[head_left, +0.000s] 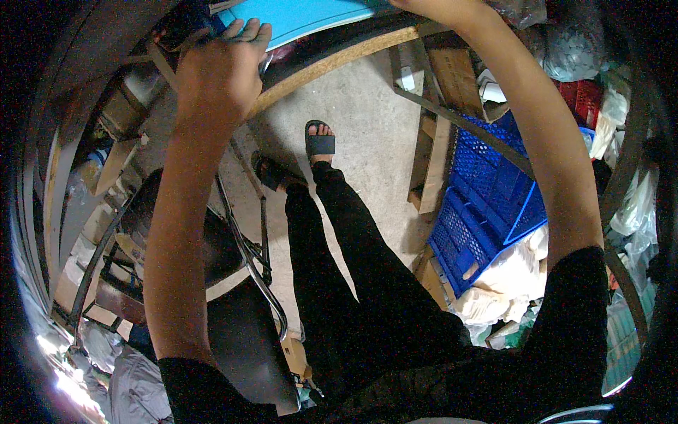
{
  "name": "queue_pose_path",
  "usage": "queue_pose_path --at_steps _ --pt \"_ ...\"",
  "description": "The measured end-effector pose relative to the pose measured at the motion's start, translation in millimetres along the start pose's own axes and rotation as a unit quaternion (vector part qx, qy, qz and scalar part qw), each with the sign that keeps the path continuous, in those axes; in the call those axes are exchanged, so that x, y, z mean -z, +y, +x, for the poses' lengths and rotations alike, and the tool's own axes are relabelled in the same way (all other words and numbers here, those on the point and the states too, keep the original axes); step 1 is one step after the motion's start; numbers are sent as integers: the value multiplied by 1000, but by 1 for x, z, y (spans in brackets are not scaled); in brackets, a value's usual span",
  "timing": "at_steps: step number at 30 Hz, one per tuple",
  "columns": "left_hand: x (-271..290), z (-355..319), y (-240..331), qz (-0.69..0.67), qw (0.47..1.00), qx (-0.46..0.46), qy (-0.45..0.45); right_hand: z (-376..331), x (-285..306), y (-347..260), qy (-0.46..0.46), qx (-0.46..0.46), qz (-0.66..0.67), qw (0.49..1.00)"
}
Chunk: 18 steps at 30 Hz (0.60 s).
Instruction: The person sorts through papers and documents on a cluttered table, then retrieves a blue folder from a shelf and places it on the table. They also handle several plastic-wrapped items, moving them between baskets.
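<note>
Since the camera looked steeply down, most of the work sat at the top rim: a light-blue sheet [304, 20] lay over the dark worktop, just beyond its bare wooden front edge [353, 51], between both hands. Left hand [220, 74] was palm down at the sheet's near left corner, fingers side by side and slightly bent, tips on or right at the blue; probably there to keep that corner from sliding. Thumb hidden, so couldn't tell whether it pinched anything. Right hand [424, 6] was mostly cut off by the upper border; only the wrist end showed, near the sheet's right end. Couldn't tell if its fingers were spread or closed, or on what; the wide arm spacing suggested control from both ends. Feet in black sandals [321, 146] stood apart on the concrete floor [374, 95], likely for balance while reaching forward. Black padded seat [247, 343] was by the left leg, presumably within reach for sitting. Blue perforated crate [487, 159] sat tilted off to the right, above pale plastic bags [505, 279], likely parked there to leave foot room; contents not readable.
</note>
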<state>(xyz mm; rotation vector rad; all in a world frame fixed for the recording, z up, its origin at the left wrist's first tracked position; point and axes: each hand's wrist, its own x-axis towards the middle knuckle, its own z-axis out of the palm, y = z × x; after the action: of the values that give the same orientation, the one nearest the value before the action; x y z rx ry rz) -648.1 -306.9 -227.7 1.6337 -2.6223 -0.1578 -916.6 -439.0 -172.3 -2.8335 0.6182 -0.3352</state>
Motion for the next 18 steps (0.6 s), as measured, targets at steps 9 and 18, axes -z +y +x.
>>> queue_pose_path --at_steps 9,18 --pt "8 4 -1 -16 1000 -8 21 1 1 5 -9 23 3 1000" --pt "20 14 4 -111 977 138 119 -9 -9 -12 -27 41 -119 992"
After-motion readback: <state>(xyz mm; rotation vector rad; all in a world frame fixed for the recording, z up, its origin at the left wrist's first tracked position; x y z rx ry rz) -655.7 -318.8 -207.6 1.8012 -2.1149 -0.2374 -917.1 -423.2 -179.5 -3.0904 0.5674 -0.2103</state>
